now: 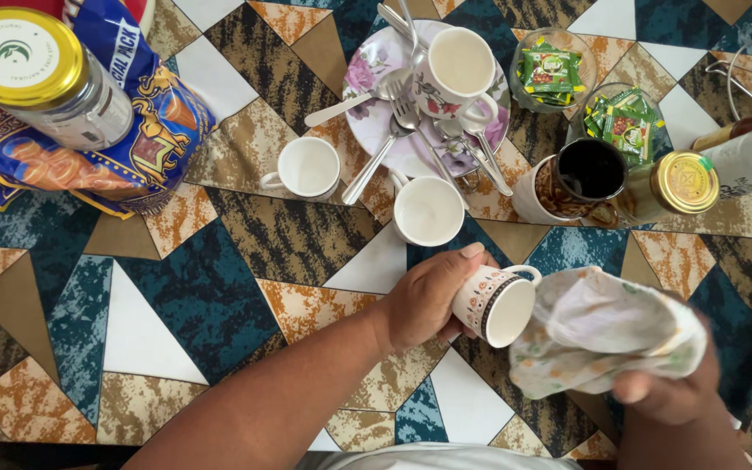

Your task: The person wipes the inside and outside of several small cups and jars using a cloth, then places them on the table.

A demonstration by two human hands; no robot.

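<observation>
- Gripping a small patterned cup (496, 302), the left hand (428, 298) wraps its fingers around the cup's side and holds it tilted above the table, mouth turned toward the right hand.
- The right hand (668, 392) clutches a bunched pale cloth (602, 331), fingers closed on it; the cloth's edge lies just beside the cup's rim.
- Beyond the cup, two plain white cups (428, 209) (308, 167) stand upright on the patterned tablecloth (193, 296).
- A floral plate (367, 87) carries another cup (459, 65) and several forks and spoons (411, 117).
- Further right stand a dark open jar (587, 170), a gold-lidded jar (681, 183) and two glass bowls of green sachets (552, 70).
- At far left, a yellow-lidded jar (36, 74) rests on a blue snack bag (124, 139).
</observation>
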